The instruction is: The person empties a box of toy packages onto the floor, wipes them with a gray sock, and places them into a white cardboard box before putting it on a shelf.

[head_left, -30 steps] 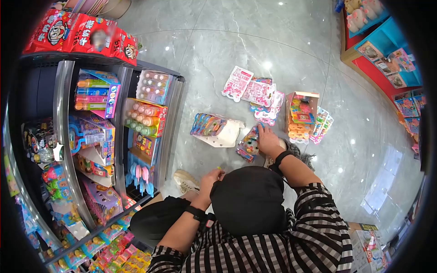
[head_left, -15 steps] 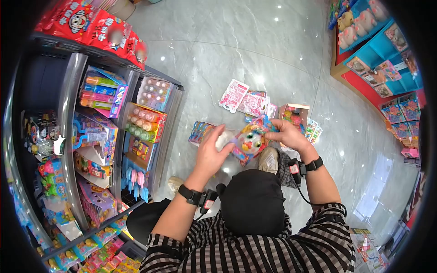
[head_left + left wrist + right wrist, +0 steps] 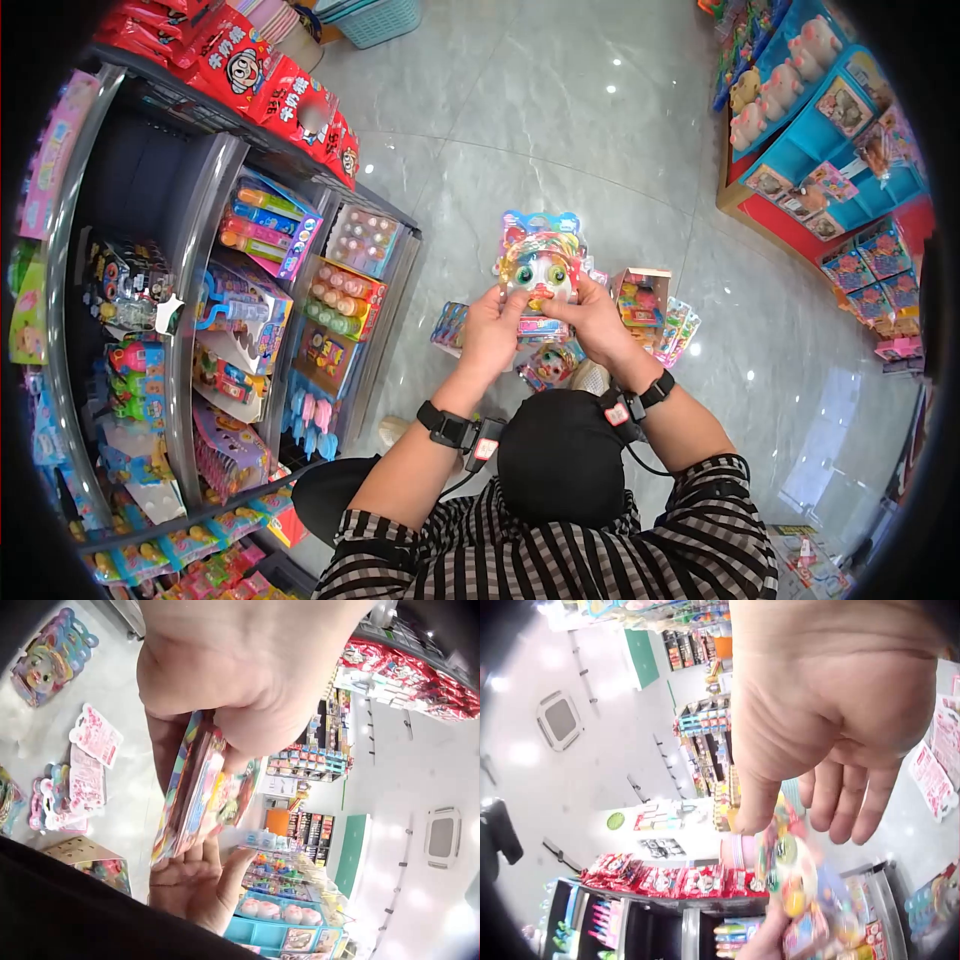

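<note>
Both hands hold a colourful carded toy pack (image 3: 541,262) out in front. Its blister carries a white face with big green eyes and an orange beak. My left hand (image 3: 490,338) grips the lower left, thumb across the front. At the lower right, my right hand (image 3: 603,325) has its thumb over the front and its fingers behind the card. Edge-on in the left wrist view, the pack (image 3: 191,802) sits between the two hands. A similar toy pack (image 3: 550,366) lies on the floor below, partly hidden.
On the floor stand an open display box (image 3: 645,300) of small toys and, partly behind my left hand, a box of packs (image 3: 450,326). Shelves of toys (image 3: 345,290) rise close on the left. A blue shelf unit (image 3: 810,145) stands right; a blue basket (image 3: 375,22) is at the back.
My right hand has lifted the toy pack off the floor. My left hand has come up from near the knee and joined it; the pack now faces me upright.
</note>
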